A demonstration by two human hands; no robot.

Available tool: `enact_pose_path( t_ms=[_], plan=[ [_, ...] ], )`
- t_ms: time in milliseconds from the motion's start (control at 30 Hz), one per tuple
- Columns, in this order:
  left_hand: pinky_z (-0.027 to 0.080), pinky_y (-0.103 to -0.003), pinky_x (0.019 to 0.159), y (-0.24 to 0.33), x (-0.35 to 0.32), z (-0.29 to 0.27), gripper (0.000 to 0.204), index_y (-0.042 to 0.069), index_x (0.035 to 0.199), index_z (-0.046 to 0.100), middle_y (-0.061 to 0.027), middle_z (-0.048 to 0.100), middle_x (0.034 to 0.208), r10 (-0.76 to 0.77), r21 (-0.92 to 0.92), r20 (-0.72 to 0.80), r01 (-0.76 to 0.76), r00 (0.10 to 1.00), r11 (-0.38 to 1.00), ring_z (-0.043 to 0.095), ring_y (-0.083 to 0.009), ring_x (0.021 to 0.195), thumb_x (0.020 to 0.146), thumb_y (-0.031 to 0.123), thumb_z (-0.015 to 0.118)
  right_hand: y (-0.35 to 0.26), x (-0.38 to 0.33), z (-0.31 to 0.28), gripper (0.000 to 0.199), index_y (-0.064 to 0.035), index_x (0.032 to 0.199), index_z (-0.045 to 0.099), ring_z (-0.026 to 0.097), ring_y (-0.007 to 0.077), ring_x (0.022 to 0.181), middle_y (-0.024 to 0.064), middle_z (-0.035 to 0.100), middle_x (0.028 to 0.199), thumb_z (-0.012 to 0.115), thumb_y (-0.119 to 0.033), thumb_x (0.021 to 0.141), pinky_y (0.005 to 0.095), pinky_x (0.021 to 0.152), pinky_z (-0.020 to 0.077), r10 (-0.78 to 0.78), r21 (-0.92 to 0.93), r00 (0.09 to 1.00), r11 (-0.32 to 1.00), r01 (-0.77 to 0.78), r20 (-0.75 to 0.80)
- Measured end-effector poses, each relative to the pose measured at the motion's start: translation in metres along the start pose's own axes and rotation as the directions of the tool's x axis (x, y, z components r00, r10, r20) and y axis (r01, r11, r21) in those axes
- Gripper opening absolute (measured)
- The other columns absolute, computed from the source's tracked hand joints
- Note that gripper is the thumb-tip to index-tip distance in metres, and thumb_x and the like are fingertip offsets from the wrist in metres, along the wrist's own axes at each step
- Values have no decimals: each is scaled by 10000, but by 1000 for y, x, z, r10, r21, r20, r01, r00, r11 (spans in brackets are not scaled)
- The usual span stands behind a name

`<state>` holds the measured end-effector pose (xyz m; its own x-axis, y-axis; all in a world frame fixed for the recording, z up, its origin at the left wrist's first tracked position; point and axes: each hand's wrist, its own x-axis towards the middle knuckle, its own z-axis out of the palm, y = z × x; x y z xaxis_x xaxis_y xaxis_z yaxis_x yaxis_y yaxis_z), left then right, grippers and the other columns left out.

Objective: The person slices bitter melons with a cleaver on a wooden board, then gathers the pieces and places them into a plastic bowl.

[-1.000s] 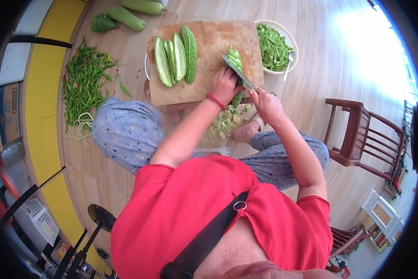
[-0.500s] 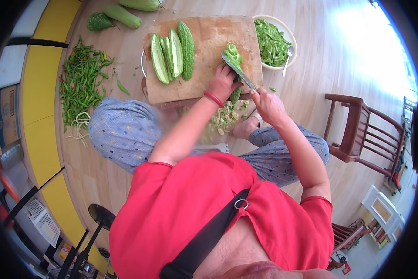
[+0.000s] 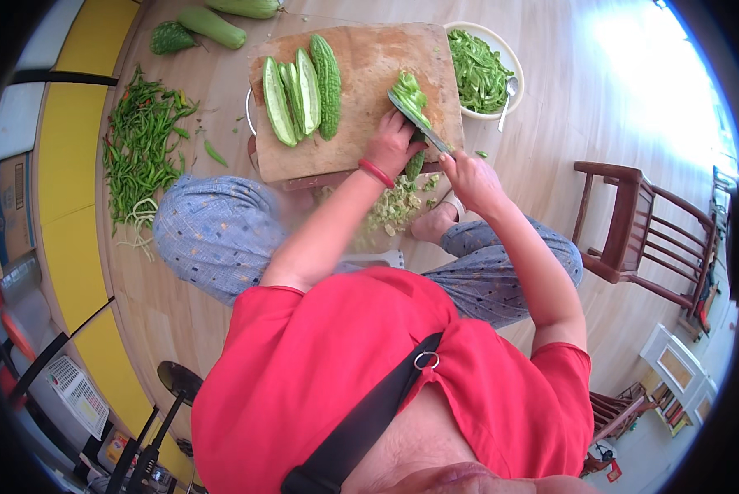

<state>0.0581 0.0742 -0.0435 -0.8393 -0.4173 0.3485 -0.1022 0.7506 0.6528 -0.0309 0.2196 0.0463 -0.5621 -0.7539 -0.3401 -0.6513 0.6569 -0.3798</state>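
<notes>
The board [image 3: 369, 62] stands at centre far, beside the bowl [image 3: 514, 66] of finished strips [image 3: 478, 74]; gourds [image 3: 327, 86] at its left remain unsliced. At its near right, the left hand's [image 3: 388, 150] fingers clamp a part-sliced piece [image 3: 415, 167]; the right hand's [image 3: 474, 181] close around the knife [image 3: 420, 123].

Right hand [image 3: 472, 177] grips knife [image 3: 419, 123], blade slanting across a bumpy green gourd [image 3: 415, 165]; left hand [image 3: 390, 146], red band at wrist, steadies the gourd on a wooden cutting board [image 3: 369, 62]. Cut slices [image 3: 408, 90] beyond the blade. Hollowed gourd pieces [image 3: 280, 105] and a ridged one [image 3: 327, 86] at board's left. Pale bowl [image 3: 515, 67] of green strips, spoon [image 3: 506, 103] inside, just right of board. Chilli heap [image 3: 143, 136] on floor, left.
</notes>
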Motion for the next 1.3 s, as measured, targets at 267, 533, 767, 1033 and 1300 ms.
enact_pose_path(
  t_ms=[267,533,767,1033,1300],
  plan=[
    [468,-382,829,-2,-1,1,406,60,997,604,-116,509,1116,61,60,-80,-56,995,997,476,-308,1052,644,224,721,4,9,9,475,6,771,567,578,435,680,268,583,664,383,-405,922,502,621,449,-48,29,998,998,49,-31],
    [451,-401,827,-2,-4,4,370,57,988,611,-128,523,1087,20,6,-2,-20,1000,1000,486,-326,997,661,199,709,4,15,16,490,2,712,578,579,434,670,264,582,663,393,-402,920,500,618,450,-10,27,998,1000,12,-54],
    [463,-385,806,-4,-3,2,355,69,969,603,-100,537,1001,38,-17,-104,-40,994,999,493,-303,969,656,201,708,-7,-10,-3,483,3,768,575,582,433,670,259,589,671,381,-412,922,491,620,456,-36,39,997,998,39,-75],
    [470,-388,749,-2,-3,4,337,72,967,613,-105,548,984,43,29,-44,-41,998,999,520,-318,913,663,183,708,-4,18,14,449,2,781,560,584,424,668,257,585,656,405,-397,917,500,608,452,-88,-30,994,996,86,-60],
    [469,-397,770,-10,-5,7,336,84,935,616,-105,537,991,87,-8,-177,-90,980,996,504,-307,931,646,224,712,-6,-3,6,444,6,779,553,584,420,660,260,576,633,412,-393,914,495,590,453,0,8,1000,1000,0,-1]
  ],
)
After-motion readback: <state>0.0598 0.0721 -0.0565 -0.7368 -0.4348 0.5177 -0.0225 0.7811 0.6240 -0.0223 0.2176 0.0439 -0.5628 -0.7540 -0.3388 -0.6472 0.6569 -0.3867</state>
